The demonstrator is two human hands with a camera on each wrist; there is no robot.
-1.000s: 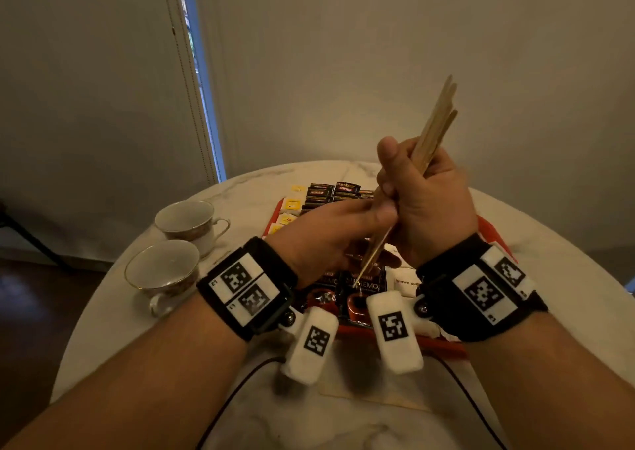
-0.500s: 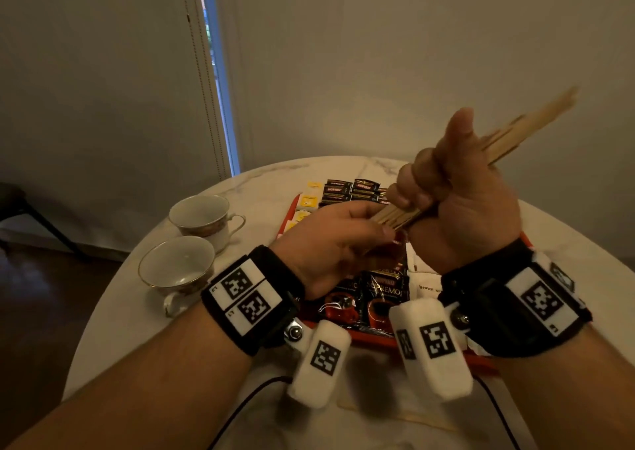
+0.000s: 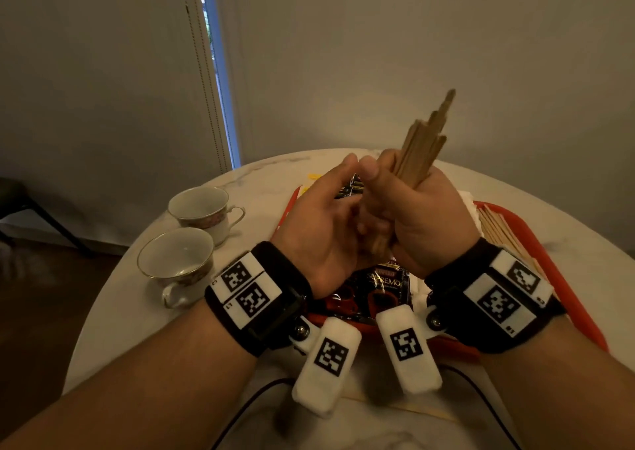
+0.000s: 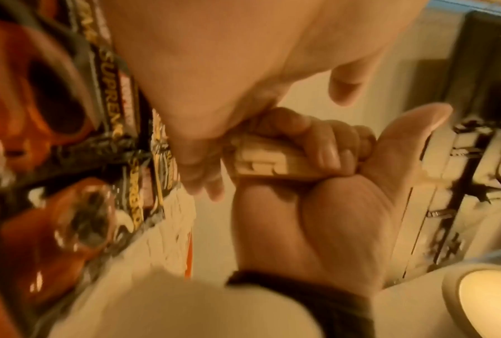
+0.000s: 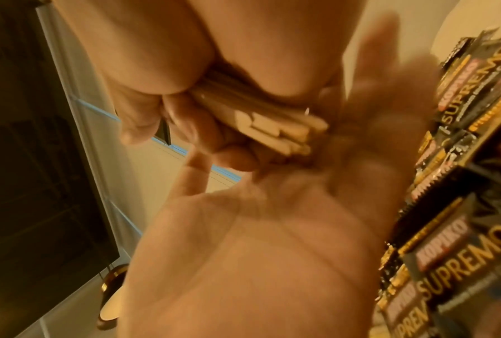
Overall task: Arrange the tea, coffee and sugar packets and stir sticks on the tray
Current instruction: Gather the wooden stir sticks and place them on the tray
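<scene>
Above the tray, stir sticks upright between both hands.

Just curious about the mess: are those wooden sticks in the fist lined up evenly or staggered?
Staggered. The sticks in the right hand end at different heights on top, and their lower ends look stepped too.

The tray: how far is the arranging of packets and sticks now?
Done, it seems: coffee packets and some sticks already lie on the tray. In hand: the right hand grips a stick bundle, the open left hand against its lower ends. Left: laying this bundle down.
</scene>
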